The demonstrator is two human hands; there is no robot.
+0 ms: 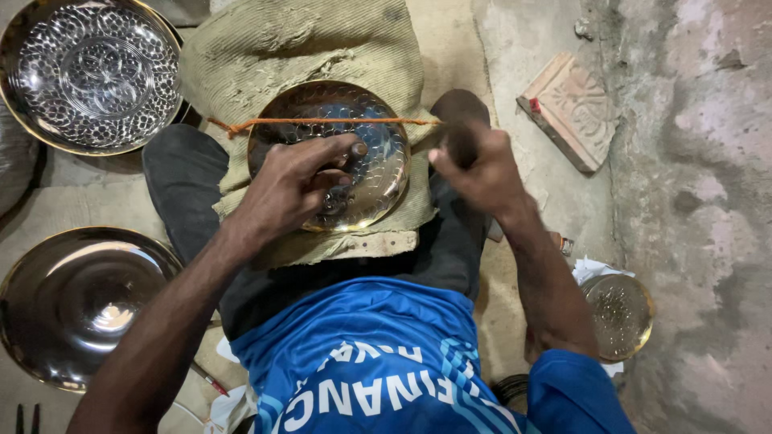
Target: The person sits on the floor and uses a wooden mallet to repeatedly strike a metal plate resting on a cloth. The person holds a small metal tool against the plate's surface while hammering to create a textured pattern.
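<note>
On the burlap pad (322, 40) across the person's lap lies a patterned brass plate (378, 161). Left of it, the left hand (293, 185) presses fingers onto its face. Right of the plate, the right hand (474, 165) is fisted around a dark, blurred tool (460, 116).

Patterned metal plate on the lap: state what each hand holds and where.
Left hand presses fingertips on the patterned plate face. Right hand grips a dark, blurred tool; where, cannot be told.
</note>
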